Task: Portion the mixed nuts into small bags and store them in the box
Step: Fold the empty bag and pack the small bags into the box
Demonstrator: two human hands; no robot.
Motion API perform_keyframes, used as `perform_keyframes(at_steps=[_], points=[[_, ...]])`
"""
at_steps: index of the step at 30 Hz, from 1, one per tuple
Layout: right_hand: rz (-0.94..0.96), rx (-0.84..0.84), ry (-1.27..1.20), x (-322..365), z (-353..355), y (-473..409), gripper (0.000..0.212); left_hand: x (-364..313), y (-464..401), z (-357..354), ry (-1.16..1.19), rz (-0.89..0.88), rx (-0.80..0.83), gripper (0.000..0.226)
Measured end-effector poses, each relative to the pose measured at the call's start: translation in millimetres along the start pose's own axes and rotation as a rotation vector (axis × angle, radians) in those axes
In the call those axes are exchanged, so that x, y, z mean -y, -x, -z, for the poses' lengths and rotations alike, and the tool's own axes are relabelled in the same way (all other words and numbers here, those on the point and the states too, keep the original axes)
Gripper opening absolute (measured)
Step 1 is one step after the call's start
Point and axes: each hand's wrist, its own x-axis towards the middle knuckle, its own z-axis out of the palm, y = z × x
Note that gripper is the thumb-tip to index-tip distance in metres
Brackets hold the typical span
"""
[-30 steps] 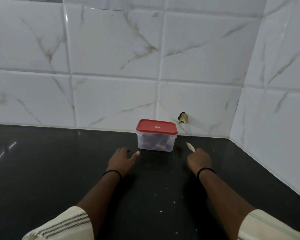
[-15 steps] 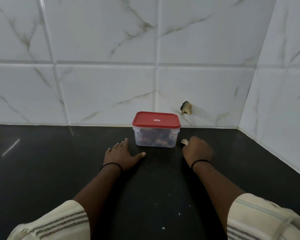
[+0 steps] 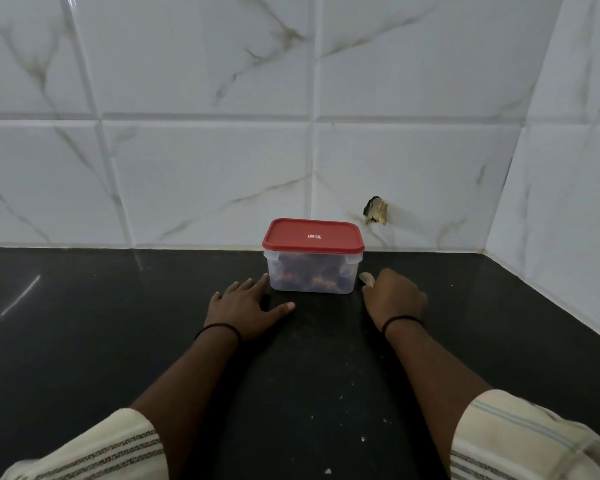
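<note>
Your left hand (image 3: 248,308) flat, fingers spread, at centre frame beside the red-lidded box (image 3: 313,256), your right hand (image 3: 394,296) curled, pinching a pale scrap (image 3: 367,278)

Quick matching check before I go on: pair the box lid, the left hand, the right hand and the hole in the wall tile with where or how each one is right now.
Things:
1. box lid
2. left hand
3. right hand
4. hole in the wall tile

States:
A. fingers curled, pinching a small pale object
B. flat on the black counter, fingers spread
C. above and right of the box
D. red, closed on the box

Pairs: 1-D, 2-B, 3-A, 4-C
</note>
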Motion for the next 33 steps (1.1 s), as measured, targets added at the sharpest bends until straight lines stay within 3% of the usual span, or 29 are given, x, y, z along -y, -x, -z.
perform_keyframes(at_steps=[4, 9, 12, 15, 33], points=[[0.010, 0.019, -0.034, -3, -1, -2, 0.031, 1, -7, 5, 0.096, 0.029, -0.048, 0.096], [-0.025, -0.010, -0.133, -2, -1, -3, 0.034, -2, -5, 11, 0.054, -0.035, -0.018, 0.080], [0.046, -0.107, -0.212, -1, 3, -1, 0.021, -4, -3, 14, 0.052, -0.027, -0.014, 0.080], [0.131, -0.071, -0.247, 4, 2, 2, 0.026, -3, -4, 14, 0.053, -0.026, -0.001, 0.080], [0.083, -0.071, -0.310, 2, 3, -1, 0.027, 2, -8, 9, 0.107, -0.025, -0.012, 0.075]])
